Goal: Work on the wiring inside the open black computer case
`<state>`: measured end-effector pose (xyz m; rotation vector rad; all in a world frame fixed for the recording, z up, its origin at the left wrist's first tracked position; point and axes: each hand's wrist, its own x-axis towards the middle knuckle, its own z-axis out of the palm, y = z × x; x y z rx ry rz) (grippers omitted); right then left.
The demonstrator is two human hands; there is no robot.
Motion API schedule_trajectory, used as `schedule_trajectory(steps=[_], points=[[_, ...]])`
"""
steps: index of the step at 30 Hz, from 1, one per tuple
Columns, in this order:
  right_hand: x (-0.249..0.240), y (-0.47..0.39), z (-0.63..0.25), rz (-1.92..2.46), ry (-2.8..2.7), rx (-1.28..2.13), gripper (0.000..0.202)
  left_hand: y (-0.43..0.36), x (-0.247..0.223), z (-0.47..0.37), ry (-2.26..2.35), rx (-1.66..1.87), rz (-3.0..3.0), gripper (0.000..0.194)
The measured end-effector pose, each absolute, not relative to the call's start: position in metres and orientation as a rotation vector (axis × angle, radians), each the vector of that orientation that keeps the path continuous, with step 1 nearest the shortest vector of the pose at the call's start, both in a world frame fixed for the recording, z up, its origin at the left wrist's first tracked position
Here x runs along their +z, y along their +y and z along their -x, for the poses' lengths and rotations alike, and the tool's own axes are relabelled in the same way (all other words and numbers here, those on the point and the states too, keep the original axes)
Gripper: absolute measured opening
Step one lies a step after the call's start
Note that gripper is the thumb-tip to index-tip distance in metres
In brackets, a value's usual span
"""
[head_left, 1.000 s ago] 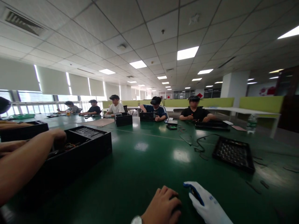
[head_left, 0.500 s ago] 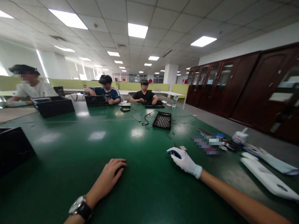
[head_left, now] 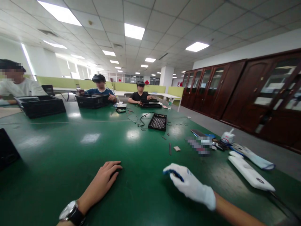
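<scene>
My bare left hand [head_left: 105,175] lies palm down on the green table [head_left: 138,194], its fingers stretched out and slightly spread. A wristwatch [head_left: 71,212] with a black strap is on that wrist. My right hand [head_left: 185,182] wears a white glove with blue on the finger side. Its fingers are loosely curled, with a gap to the thumb, and I see nothing held there. Beyond it lie a thin dark strip [head_left: 170,148] and a small beige block [head_left: 176,148]; the hand touches neither.
A black tray [head_left: 157,122] of small round parts stands mid-table near a cable. To the right lie a white power strip [head_left: 250,174], a loose glove [head_left: 256,157] and a white adapter [head_left: 227,137]. Several co-workers sit opposite with black cases [head_left: 92,101]; another dark case [head_left: 8,150] is at left.
My right hand has come nearer to me, uncovering the dark strip and the beige block. My left hand still rests on the table. The view has turned slightly right; a co-worker's case opposite has tilted.
</scene>
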<state>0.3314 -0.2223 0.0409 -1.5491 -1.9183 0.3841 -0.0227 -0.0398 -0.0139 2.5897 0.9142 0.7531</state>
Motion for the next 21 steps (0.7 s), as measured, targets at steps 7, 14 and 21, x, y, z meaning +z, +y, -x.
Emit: schedule_trajectory(steps=[7,14,21], points=[[0.013,-0.176,-0.281,1.350,-2.111,0.388,0.027,-0.040,-0.007,0.014,0.883,0.975,-2.409,0.025],[0.007,-0.092,-0.156,1.078,-1.907,0.627,0.024,-0.038,0.003,0.024,1.079,1.331,-2.270,0.028],[0.006,-0.010,-0.186,1.250,-1.421,0.723,0.052,-0.038,0.009,0.047,1.169,1.492,-2.533,0.026]])
